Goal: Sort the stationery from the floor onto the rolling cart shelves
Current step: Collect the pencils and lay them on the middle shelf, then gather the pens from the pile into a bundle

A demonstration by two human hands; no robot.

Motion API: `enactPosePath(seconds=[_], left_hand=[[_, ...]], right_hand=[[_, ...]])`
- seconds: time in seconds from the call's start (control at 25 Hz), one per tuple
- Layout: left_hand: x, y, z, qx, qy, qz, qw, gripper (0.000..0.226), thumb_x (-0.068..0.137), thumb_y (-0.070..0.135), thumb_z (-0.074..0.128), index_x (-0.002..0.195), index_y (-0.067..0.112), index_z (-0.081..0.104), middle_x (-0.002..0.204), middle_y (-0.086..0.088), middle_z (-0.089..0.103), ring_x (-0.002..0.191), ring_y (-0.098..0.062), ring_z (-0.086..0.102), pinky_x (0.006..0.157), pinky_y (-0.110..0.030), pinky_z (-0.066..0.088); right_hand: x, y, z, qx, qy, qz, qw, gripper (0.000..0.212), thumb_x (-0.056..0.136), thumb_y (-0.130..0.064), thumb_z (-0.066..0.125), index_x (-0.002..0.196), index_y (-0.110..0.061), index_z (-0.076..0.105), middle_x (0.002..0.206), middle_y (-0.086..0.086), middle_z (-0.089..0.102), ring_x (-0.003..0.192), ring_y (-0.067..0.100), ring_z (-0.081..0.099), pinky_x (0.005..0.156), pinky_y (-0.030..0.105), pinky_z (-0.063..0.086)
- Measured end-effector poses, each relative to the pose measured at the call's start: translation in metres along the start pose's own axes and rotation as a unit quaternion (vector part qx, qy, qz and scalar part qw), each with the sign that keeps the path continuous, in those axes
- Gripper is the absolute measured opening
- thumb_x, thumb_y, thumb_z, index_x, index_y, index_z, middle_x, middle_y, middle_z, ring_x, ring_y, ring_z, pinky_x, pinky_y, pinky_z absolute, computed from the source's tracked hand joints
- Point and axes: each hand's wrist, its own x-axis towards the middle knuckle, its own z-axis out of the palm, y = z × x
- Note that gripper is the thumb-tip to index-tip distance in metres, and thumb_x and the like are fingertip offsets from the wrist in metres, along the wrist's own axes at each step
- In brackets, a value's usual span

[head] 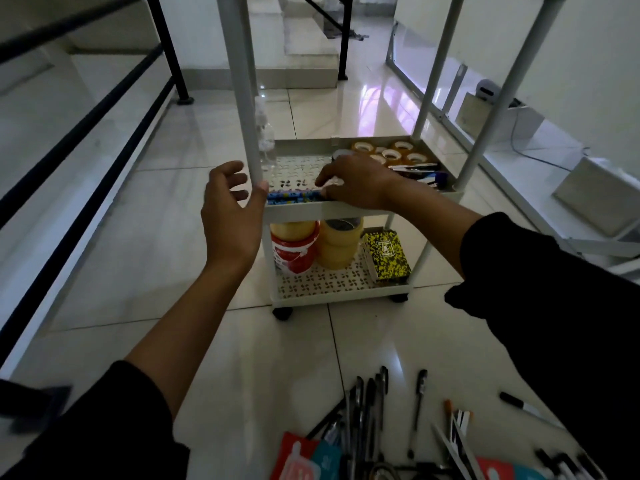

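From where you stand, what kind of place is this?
Probably an indoor landing or hallway in a home or small office: glossy tiled floor, black stair railing beside steps, and a white rolling cart stocked with tape rolls.
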Motion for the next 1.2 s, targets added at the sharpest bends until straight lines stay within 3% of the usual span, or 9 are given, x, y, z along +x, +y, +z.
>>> enactPosePath(seconds=[0.16,0.24,0.4,0.52,0.68,0.84,0.96,1.08,1.2], left_hand=[[-0.037,-0.002,-0.007,-0.013,0.043,-0.097,0.994,0.028,0.092,0.024,0.059,0.117,0.018,0.047,0.109,0.0,0.059,0.093,-0.011,0.058,0.072,-0.018,0.048],[-0.066,-0.01,-0.008,0.003,-0.016,-0.118,0.993,0.014,0.092,0.021,0.057,0.106,0.02,0.054,0.102,0.001,0.062,0.095,-0.016,0.061,0.081,-0.031,0.053],[-0.128,-0.03,-0.013,0.053,-0.205,-0.122,0.97,0.006,0.093,0.022,0.056,0.097,0.02,0.06,0.095,0.0,0.065,0.09,-0.018,0.062,0.08,-0.035,0.051],[-0.167,-0.055,-0.011,0.115,-0.299,-0.131,0.938,0.01,0.091,0.024,0.058,0.097,0.017,0.064,0.095,-0.005,0.068,0.088,-0.021,0.063,0.075,-0.031,0.049],[-0.194,-0.089,0.001,0.212,-0.373,-0.122,0.895,0.017,0.092,0.021,0.058,0.102,0.009,0.065,0.103,-0.009,0.067,0.093,-0.02,0.06,0.079,-0.026,0.043],[-0.221,-0.119,0.043,0.323,-0.444,-0.122,0.827,0.026,0.093,0.025,0.056,0.105,0.004,0.068,0.108,-0.014,0.068,0.1,-0.028,0.061,0.084,-0.031,0.047],[-0.236,-0.135,0.076,0.389,-0.448,-0.146,0.792,0.044,0.094,0.04,0.052,0.103,-0.001,0.066,0.109,-0.02,0.065,0.099,-0.034,0.06,0.075,-0.03,0.044],[-0.249,-0.146,0.089,0.419,-0.415,-0.183,0.786,0.048,0.093,0.046,0.053,0.106,0.0,0.061,0.111,-0.019,0.062,0.1,-0.035,0.059,0.071,-0.031,0.04],[-0.254,-0.16,0.093,0.392,-0.406,-0.221,0.796,0.045,0.09,0.045,0.059,0.099,0.001,0.063,0.105,-0.02,0.065,0.094,-0.034,0.061,0.067,-0.031,0.041]], right_hand=[[-0.051,-0.027,0.011,0.084,0.185,0.007,0.979,0.025,0.092,-0.024,0.057,0.114,-0.017,0.066,0.116,0.008,0.059,0.107,0.02,0.054,0.087,0.029,0.047],[-0.088,-0.043,0.026,0.158,0.207,0.02,0.965,0.022,0.091,-0.019,0.058,0.111,-0.013,0.067,0.108,0.004,0.064,0.095,0.014,0.059,0.081,0.024,0.051],[-0.16,-0.053,0.068,0.29,0.146,0.106,0.94,0.017,0.091,-0.014,0.058,0.104,-0.012,0.068,0.088,-0.007,0.064,0.078,0.006,0.06,0.064,0.006,0.044],[-0.203,-0.037,0.114,0.379,0.071,0.212,0.898,0.016,0.091,-0.013,0.058,0.103,-0.011,0.068,0.088,0.0,0.068,0.071,0.009,0.063,0.057,0.012,0.048],[-0.239,-0.007,0.171,0.407,0.02,0.32,0.855,0.015,0.088,-0.013,0.058,0.095,-0.007,0.071,0.089,0.011,0.072,0.068,0.015,0.065,0.055,0.021,0.052],[-0.262,0.016,0.234,0.386,-0.029,0.382,0.84,0.019,0.089,-0.012,0.055,0.091,0.0,0.069,0.089,0.022,0.071,0.075,0.031,0.069,0.067,0.035,0.059],[-0.26,0.022,0.271,0.324,-0.057,0.383,0.863,0.027,0.09,-0.019,0.057,0.093,0.005,0.067,0.089,0.025,0.069,0.087,0.04,0.066,0.081,0.048,0.055],[-0.254,0.018,0.29,0.267,-0.056,0.386,0.881,0.032,0.089,-0.032,0.06,0.099,-0.002,0.063,0.1,0.022,0.065,0.089,0.036,0.064,0.082,0.039,0.054],[-0.252,0.013,0.301,0.243,-0.051,0.401,0.882,0.033,0.088,-0.031,0.063,0.108,-0.005,0.059,0.11,0.019,0.058,0.097,0.035,0.06,0.077,0.033,0.046]])
